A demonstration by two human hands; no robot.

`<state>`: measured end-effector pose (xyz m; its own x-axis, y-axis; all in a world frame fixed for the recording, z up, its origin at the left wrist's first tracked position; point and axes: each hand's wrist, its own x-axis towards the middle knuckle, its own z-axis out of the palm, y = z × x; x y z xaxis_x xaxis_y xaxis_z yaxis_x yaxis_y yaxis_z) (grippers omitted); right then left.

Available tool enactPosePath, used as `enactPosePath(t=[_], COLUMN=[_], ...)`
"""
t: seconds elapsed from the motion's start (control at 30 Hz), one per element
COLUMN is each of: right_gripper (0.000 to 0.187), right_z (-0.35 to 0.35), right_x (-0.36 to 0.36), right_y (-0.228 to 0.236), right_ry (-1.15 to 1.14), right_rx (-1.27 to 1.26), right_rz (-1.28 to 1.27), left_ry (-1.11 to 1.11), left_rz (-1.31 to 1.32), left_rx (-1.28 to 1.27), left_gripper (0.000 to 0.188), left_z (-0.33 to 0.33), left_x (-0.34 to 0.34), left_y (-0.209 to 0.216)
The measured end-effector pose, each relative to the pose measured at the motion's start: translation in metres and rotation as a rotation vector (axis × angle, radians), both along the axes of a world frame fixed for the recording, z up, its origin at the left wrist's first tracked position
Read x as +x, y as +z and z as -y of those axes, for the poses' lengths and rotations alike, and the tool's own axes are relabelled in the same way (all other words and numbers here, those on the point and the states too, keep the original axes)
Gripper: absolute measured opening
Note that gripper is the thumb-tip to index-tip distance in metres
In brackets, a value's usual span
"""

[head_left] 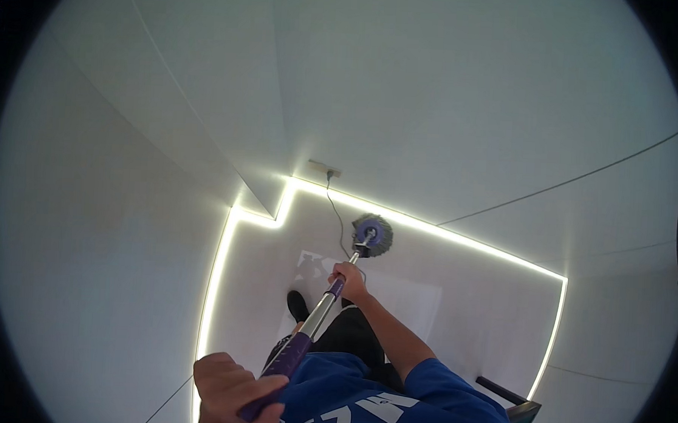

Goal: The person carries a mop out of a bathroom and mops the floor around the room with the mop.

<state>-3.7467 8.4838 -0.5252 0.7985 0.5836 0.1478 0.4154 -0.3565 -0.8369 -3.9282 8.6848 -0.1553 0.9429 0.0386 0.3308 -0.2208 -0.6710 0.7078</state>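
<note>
A spin mop runs up from the lower left, its silver and purple handle [319, 314] slanting away from me. My left hand [234, 392] is closed round the purple grip near the handle's top end. Further down the pole, my right hand [349, 280] grips it just above the lower silver section. The round mop head [383, 240], a purple disc with grey strands, rests on the floor close to the far wall. A thin grey cable [336, 214] passes just left of the mop head, and part of it is hidden behind the pole and my right hand.
The cable leads to a socket strip [325, 168] on the far wall. A glowing light strip [429, 227] follows the foot of the walls, stepping round a corner at the left. At lower right stands a dark-edged piece of furniture [523, 412]. My black shoe [298, 306] is on the floor.
</note>
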Motion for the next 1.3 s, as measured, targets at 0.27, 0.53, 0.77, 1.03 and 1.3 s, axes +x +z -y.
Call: enactPosePath(t=[0.27,0.53,0.77,1.03,1.3], right_gripper=[0.019,0.023,0.019,0.006,0.010], right_z=[-0.046,-0.037,-0.010,0.026,0.140], right_x=[0.027,0.025,0.045,0.081,0.068], right_y=[0.032,0.044,0.039,0.050,0.029], right_ry=[0.162,0.250,0.357,0.364,0.111], right_rx=[0.247,0.381,0.355,0.186,-0.076], right_rz=[-0.078,-0.037,-0.029,-0.082,-0.168], left_ry=[0.009,-0.051,-0.107,0.037,0.108], left_rz=[0.311,0.317,0.348,0.374,0.348], left_rx=[0.115,0.225,0.232,0.116,-0.131], left_gripper=[0.030,0.031,0.030,0.028,0.042], left_z=[0.053,0.125,0.164,0.151,0.133], left_x=[0.031,0.041,0.053,0.101,0.123], left_y=[0.050,0.076,0.064,0.061,0.009])
